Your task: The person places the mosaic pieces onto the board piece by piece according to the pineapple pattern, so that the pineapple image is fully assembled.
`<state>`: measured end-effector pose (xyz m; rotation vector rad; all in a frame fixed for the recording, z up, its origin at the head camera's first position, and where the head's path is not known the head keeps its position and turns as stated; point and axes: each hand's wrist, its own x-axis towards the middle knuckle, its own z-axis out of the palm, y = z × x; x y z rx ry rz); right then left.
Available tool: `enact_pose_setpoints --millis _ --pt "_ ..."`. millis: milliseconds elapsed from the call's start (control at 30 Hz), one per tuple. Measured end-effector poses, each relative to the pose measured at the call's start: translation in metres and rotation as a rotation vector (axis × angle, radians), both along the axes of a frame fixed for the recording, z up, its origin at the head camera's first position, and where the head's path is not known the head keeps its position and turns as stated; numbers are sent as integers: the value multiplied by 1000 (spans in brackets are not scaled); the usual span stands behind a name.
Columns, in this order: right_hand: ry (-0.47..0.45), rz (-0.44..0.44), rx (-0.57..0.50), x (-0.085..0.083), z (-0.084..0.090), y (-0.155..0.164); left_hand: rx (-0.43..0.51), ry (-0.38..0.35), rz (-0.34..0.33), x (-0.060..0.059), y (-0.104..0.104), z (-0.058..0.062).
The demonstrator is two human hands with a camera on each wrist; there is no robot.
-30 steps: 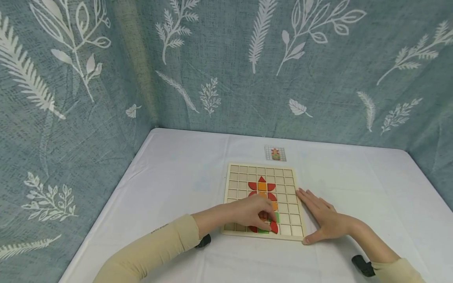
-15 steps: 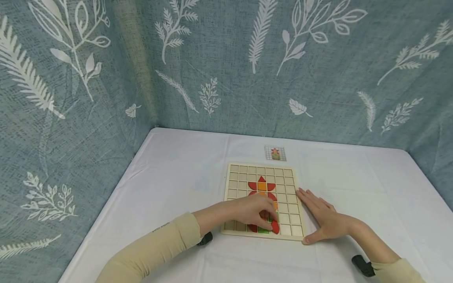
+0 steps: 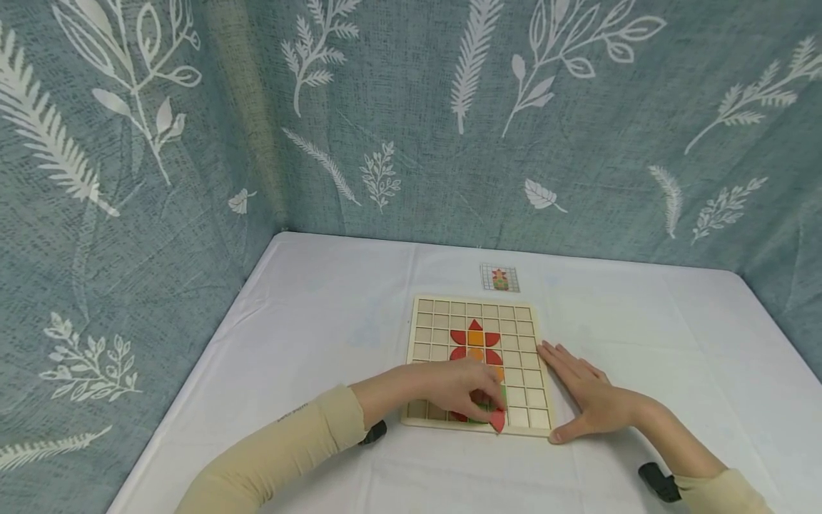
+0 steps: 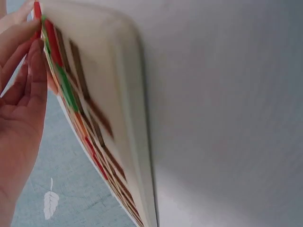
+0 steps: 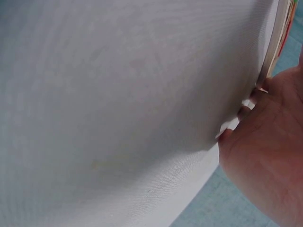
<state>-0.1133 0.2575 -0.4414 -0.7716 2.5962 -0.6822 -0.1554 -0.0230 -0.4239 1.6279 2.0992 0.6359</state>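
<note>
A square wooden grid board [image 3: 520, 382] lies on the table with flat red, orange and green pieces set in its middle columns. Over its lower middle reaches my left hand [image 3: 457, 385], which pinches a red quarter-circle piece [image 3: 497, 421] between thumb and fingertips. That piece is tilted, one corner pointing toward the board's near edge; in the left wrist view the red piece [image 4: 37, 12] stands up from the board between the fingers. Several pieces are hidden under this hand. My right hand [image 3: 591, 403] rests along the board's right edge with straight fingers, its thumb at the near right corner.
Just beyond the board lies a small card [image 3: 499, 278] printed with a gridded red, orange and green figure. A white cloth [image 3: 340, 307] covers the table. Patterned blue-green curtains [image 3: 411, 128] hang behind it and at the left. Black wrist devices [image 3: 658, 483] sit below both wrists.
The red quarter-circle piece has turned in my left fingers, from lying in line with its cell to tilted with a corner toward the near edge. The right hand has stayed still.
</note>
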Motion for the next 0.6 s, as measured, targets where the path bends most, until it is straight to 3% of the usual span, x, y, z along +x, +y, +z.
enact_pose_setpoints --millis 67,333,433,600 --pt "0 -2 0 0 -1 0 10 13 28 3 1 -2" --pt "14 0 -8 0 -1 0 53 113 276 22 5 -13" --pt "16 1 -6 0 -1 0 63 152 293 28 5 -12" --pt "4 -4 -6 0 -1 0 67 97 287 28 3 -10"
